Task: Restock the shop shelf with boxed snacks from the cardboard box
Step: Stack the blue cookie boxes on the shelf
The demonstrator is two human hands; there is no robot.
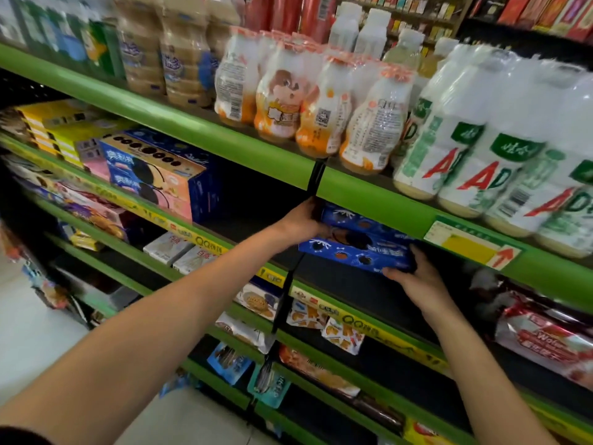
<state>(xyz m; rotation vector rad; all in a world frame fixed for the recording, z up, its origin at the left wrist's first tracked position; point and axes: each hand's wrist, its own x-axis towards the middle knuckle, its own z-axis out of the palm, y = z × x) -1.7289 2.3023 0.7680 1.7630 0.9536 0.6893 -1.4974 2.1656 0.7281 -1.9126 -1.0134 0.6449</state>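
Observation:
A blue cookie box (pixel 359 242) printed with dark round biscuits is held between both hands, partly under the green shelf edge (pixel 369 200). My left hand (pixel 303 220) grips its left end and my right hand (pixel 414 277) holds its near right corner. The box hovers over the dark second shelf (pixel 353 287), in a gap right of stacked cookie boxes (pixel 154 175) in blue, orange and pink. The cardboard box is not in view.
The top shelf carries shrink-wrapped drink bottles (pixel 308 101) and white AD bottles (pixel 487 162). A red-and-white snack pack (pixel 545 342) lies at the right of the second shelf. Lower shelves hold small packets (pixel 340 332). A black strip (pixel 282 300) hangs down the shelf fronts. Pale floor lies at the left.

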